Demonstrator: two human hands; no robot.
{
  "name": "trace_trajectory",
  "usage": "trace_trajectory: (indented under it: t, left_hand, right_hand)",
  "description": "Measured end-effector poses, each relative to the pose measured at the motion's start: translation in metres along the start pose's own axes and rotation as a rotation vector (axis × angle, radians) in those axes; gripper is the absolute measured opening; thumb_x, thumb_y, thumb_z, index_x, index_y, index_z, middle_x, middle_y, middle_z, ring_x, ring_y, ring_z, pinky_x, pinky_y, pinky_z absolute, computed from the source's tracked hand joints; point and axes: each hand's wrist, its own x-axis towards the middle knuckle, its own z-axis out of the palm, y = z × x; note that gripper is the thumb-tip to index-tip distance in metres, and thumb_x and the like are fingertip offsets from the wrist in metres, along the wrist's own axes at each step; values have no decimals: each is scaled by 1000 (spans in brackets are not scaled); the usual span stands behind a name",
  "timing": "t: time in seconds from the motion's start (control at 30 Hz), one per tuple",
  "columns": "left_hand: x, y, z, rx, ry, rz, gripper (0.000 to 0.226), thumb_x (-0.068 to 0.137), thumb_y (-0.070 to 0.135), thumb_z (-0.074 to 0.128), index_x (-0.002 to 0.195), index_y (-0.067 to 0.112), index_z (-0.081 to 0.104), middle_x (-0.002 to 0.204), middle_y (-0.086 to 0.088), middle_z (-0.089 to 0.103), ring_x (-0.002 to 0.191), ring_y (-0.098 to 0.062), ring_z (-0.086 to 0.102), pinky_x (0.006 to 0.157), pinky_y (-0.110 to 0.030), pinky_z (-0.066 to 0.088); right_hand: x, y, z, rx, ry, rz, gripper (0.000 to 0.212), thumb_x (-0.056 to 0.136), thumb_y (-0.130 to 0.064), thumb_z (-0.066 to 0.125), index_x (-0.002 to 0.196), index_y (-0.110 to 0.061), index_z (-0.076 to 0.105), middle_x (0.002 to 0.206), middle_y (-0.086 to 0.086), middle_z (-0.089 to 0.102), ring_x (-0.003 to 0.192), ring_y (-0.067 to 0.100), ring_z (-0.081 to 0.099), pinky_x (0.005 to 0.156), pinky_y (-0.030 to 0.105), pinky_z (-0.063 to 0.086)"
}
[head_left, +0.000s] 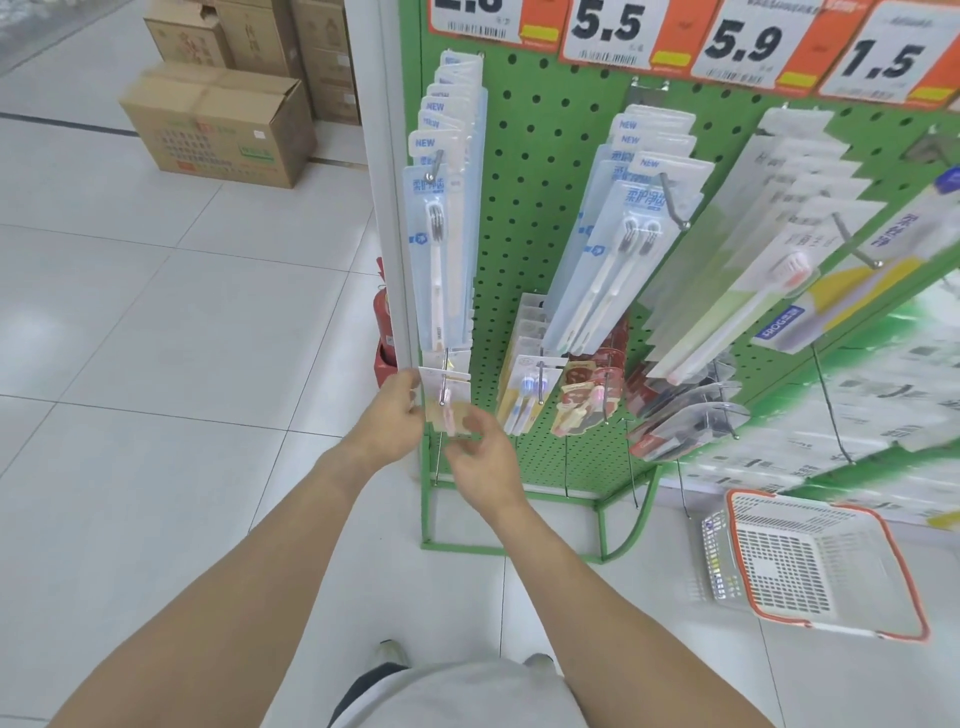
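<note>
A green pegboard rack (524, 171) carries toothbrush packs on metal hooks. On the lowest left hook hangs a small pack with a pink toothbrush (448, 400). My left hand (392, 421) pinches that pack's left edge with thumb and fingers. From below and to the right, my right hand (485, 462) holds the pack's lower part with curled fingers. Above it hangs a row of long blue toothbrush packs (441, 249). The bottom of the small pack is hidden behind my right hand.
A white basket with an orange rim (904, 587) sits on the tiled floor at the right. Cardboard boxes (218, 124) stand at the back left. A red fire extinguisher (383, 317) stands behind the rack's left post. More toothbrush packs (613, 260) hang to the right.
</note>
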Motion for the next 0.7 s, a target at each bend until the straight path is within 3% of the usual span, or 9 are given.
trace_trajectory:
  t: [0.07, 0.13, 0.3, 0.43, 0.5, 0.63, 0.7]
  left_hand:
    - [8, -5, -4, 21, 86, 1, 31, 101, 3, 39, 128, 13, 50, 119, -2, 61, 103, -19, 59, 81, -23, 44]
    - [17, -5, -10, -4, 164, 14, 27, 105, 12, 41, 128, 14, 54, 116, -7, 66, 96, -21, 57, 83, -30, 44]
    - [31, 18, -25, -102, 173, 89, 13, 101, 21, 56, 111, 15, 61, 98, 0, 69, 80, -17, 62, 75, -25, 46]
    - [38, 21, -30, -11, 154, 122, 11, 97, 19, 63, 100, 10, 69, 87, -5, 73, 72, -20, 64, 73, -28, 49]
    - [36, 23, -32, -9, 200, 138, 9, 96, 16, 65, 97, 10, 72, 84, -4, 73, 75, -20, 65, 71, -20, 48]
    - [27, 27, -30, -23, 248, 177, 27, 94, 13, 65, 70, 23, 62, 67, 4, 65, 57, -2, 55, 54, -7, 36]
    - [23, 27, -29, -57, 293, 184, 18, 95, 10, 64, 79, 17, 68, 71, 8, 65, 58, 4, 56, 60, -8, 39]
  right_hand:
    - [-3, 6, -2, 29, -23, 62, 28, 94, -6, 59, 120, -15, 63, 100, -4, 66, 87, 13, 67, 65, 5, 44]
    - [-8, 14, -1, 68, -103, 124, 16, 94, -4, 59, 104, -13, 66, 93, 4, 70, 79, 17, 71, 68, 16, 50]
    - [-16, 25, -2, 90, -123, 177, 17, 93, -1, 61, 92, -17, 66, 93, 9, 73, 69, 13, 69, 65, 19, 50]
    - [-15, 19, -6, 136, -91, 160, 15, 93, 3, 58, 96, -9, 66, 92, 12, 72, 66, 12, 67, 61, 17, 50]
    - [-16, 15, -8, 154, -79, 144, 14, 93, 3, 57, 101, -6, 67, 92, 12, 72, 65, 9, 67, 63, 18, 52]
    - [-19, 12, -11, 153, -66, 126, 15, 94, 1, 58, 99, -10, 67, 89, 9, 73, 65, 6, 68, 69, 21, 54]
    - [-20, 12, -11, 161, -57, 121, 15, 93, 1, 58, 97, -11, 67, 88, 8, 72, 64, 5, 68, 70, 22, 54]
